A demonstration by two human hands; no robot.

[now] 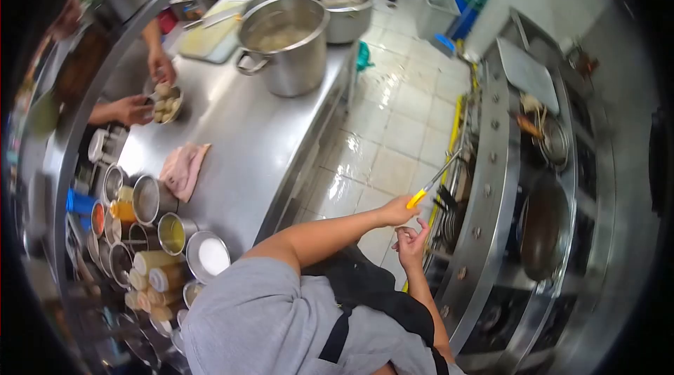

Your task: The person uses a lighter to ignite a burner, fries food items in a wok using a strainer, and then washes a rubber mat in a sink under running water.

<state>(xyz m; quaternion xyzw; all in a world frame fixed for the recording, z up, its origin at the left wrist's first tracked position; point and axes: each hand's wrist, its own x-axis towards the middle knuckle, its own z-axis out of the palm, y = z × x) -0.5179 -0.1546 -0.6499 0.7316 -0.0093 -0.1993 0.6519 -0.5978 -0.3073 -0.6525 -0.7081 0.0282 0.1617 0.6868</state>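
Note:
My left hand is closed round the yellow handle of a long thin metal tool, whose shaft points up and right towards the stove front. Just below it is my right hand, fingers apart and holding nothing. Both hands are over the gap between the steel counter and the stove. To their right, a dark wok sits on the stove, with a small pan farther along it.
Two large steel pots and cutting boards stand on the counter. Another person's hands hold a small bowl. A pink cloth lies nearby. Several containers and sauce bottles crowd the lower left. Floor tiles look wet.

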